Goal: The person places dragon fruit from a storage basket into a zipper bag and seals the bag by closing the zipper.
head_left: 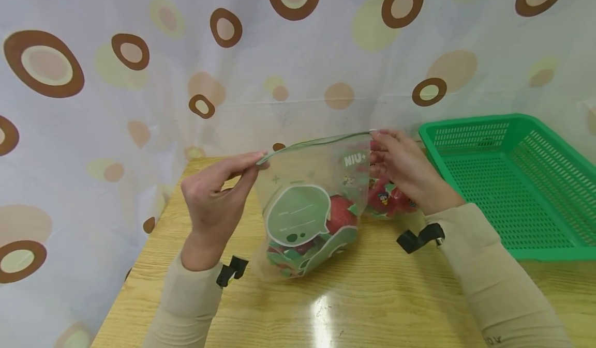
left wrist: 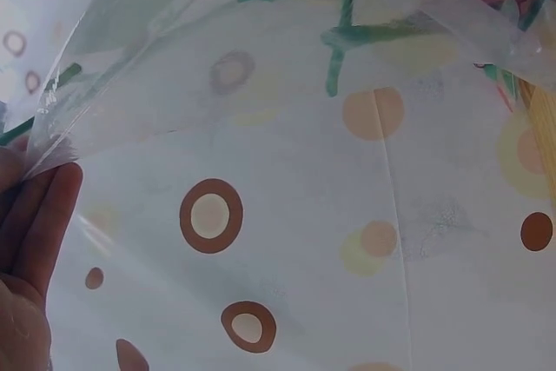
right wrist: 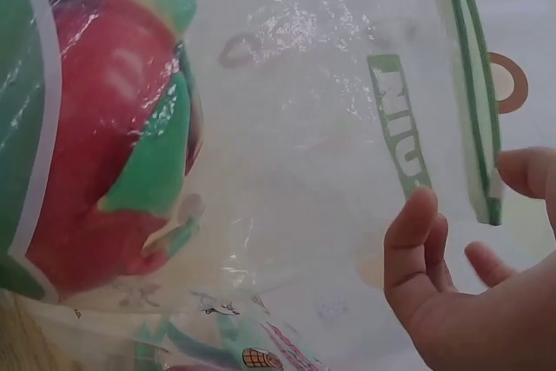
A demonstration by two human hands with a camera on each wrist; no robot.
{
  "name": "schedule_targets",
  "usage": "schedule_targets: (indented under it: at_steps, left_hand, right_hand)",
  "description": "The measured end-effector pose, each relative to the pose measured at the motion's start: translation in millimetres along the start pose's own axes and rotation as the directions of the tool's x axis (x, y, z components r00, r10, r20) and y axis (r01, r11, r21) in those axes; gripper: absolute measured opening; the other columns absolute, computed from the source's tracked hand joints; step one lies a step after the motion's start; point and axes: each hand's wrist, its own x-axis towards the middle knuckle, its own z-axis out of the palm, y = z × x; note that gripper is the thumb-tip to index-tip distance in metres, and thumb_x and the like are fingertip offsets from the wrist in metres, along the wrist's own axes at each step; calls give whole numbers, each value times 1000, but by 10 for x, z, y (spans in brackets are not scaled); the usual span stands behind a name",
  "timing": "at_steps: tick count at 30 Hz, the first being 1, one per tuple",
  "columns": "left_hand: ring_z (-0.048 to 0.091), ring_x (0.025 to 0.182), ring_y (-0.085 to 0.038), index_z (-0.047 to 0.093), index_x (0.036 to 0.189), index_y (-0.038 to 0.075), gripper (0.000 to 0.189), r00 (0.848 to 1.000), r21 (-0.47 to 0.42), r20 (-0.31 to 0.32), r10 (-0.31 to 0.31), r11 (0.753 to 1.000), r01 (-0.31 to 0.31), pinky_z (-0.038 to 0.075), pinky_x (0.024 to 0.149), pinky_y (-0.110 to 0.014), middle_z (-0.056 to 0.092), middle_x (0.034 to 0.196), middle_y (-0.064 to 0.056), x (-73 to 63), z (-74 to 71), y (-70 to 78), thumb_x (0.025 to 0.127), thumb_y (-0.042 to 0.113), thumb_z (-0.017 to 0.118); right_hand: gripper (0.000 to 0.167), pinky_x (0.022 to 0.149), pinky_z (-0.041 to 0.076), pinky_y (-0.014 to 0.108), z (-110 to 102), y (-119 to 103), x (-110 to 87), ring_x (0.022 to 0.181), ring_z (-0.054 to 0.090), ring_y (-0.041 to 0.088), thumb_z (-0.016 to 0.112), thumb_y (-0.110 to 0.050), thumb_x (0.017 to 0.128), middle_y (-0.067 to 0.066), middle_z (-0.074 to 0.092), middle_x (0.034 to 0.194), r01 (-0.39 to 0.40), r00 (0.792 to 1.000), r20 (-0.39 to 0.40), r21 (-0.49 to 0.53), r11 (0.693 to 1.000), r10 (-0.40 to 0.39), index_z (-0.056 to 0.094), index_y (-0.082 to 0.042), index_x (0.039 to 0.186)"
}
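Observation:
A clear zip bag (head_left: 307, 177) with a green seal and a green printed speech bubble hangs tilted over the table. Inside it lies red fruit with green scales, which looks like dragon fruit (right wrist: 113, 128). At the bag's upper left corner, my left hand (head_left: 219, 198) pinches the zip edge between thumb and fingers. The opposite end of the zip is pinched by my right hand (head_left: 405, 167), its other fingers loosely bent beside the bag. The left wrist view catches only part of the left hand (left wrist: 35, 241) at the bag's corner.
Behind the right hand, a second printed clear bag (head_left: 391, 200) with red contents rests on the wooden table (head_left: 372, 296). A green plastic basket (head_left: 493, 182) stands at the right. A white curtain with brown dots (head_left: 316, 69) closes off the back and left.

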Motion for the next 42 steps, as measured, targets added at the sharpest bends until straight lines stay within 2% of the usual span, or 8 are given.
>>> schedule_targets:
  at_steps: [4,11,15,19,27,32,37,42]
  left_hand:
    - [76,74,-17,78,91,-3,10,999,-27,5,-33,999,33,61,72,-22,76,83,-16,3,-1,-14,84,-7,72]
    - [75,73,-10,78,89,-3,9,992,-89,0,-124,988,124,60,70,-20,76,79,-13,3,-18,-34,81,-7,75]
    - [74,72,-8,77,89,-2,8,987,-122,-10,-161,980,159,49,55,-12,76,78,-15,18,-22,-49,82,-4,77]
    - [74,71,-10,76,91,-3,9,980,-174,-21,-198,966,191,38,46,-13,75,78,-17,50,-25,-60,83,-5,75]
    - [74,71,-11,75,93,-3,7,945,-226,-60,-322,926,302,45,49,-16,77,80,-5,51,-64,-99,86,-4,73]
    - [75,71,-12,74,93,-4,8,925,-240,-67,-375,905,350,53,56,-18,77,81,1,-11,-77,-141,86,-3,73]
    - [74,72,-11,74,94,-4,8,894,-220,-78,-441,882,416,58,65,-21,77,81,3,-96,-126,-185,87,0,73]
    - [74,72,-10,72,95,-6,11,872,-208,-70,-484,862,462,61,72,-24,77,83,5,-188,-147,-216,88,3,73]
  right_hand:
    - [42,63,55,23,2,27,0,72,54,12,57,-27,101,2,49,112,97,995,7,-93,991,-97,41,-20,140]
    - [15,54,49,20,-42,27,-25,66,52,11,61,-17,98,-3,65,89,213,977,10,29,977,-213,60,-12,112]
    - [17,49,48,19,-75,-8,-65,60,51,12,68,-17,94,0,63,83,284,959,-35,84,955,-282,65,-8,108]
    - [18,50,51,18,-92,-45,-132,60,55,11,71,-16,91,0,66,86,351,935,-77,43,936,-347,68,-7,106]
    - [13,54,53,18,-110,-99,-283,61,57,11,71,-11,90,1,70,86,451,891,-70,3,893,-449,72,-4,101]
    - [10,53,52,18,-127,-97,-367,58,56,12,70,-9,91,-1,71,82,494,864,-52,-110,863,-501,74,-3,99]
    - [11,54,51,18,-136,-99,-450,57,55,12,71,-10,91,-6,70,76,503,844,-20,-321,803,-536,76,-4,99]
    - [14,54,47,17,-156,-98,-556,61,55,10,71,-15,92,-13,66,72,461,816,-11,-592,661,-579,76,-5,101]
